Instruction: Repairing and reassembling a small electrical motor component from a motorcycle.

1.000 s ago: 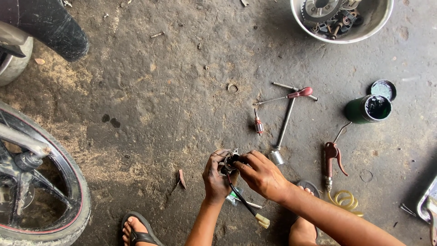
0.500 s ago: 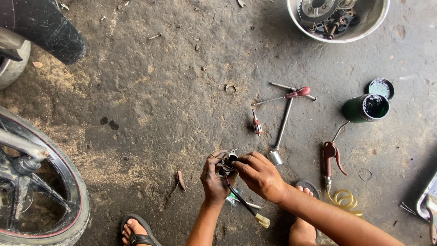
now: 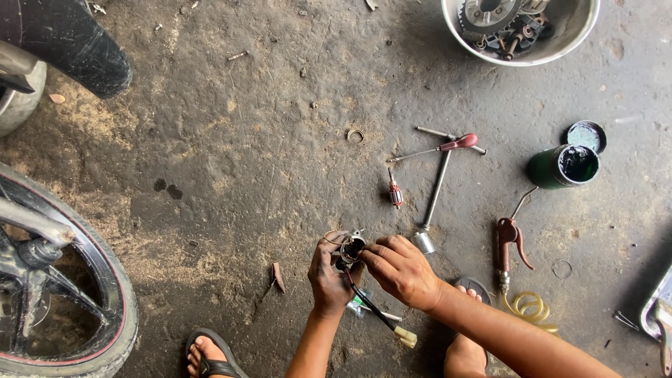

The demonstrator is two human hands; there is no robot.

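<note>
Both hands meet low in the view over a grimy concrete floor (image 3: 231, 175). Left hand (image 3: 329, 276) is clamped around a small round metal motor part (image 3: 350, 248), holding it steady with its open end up, while right hand (image 3: 399, 269) pinches at its top with the fingertips. A black wire (image 3: 374, 311) trails from the part down to a pale connector plug (image 3: 406, 337). Just beyond the right hand lies a T-handle socket wrench (image 3: 437, 185), a small armature (image 3: 395, 192) beside it. Farther right sit a red air blow gun (image 3: 509, 241) and an open green grease tin (image 3: 563, 166). A steel bowl of engine parts (image 3: 521, 28) is far ahead, a motorcycle wheel (image 3: 63, 301) well to the left.
</note>
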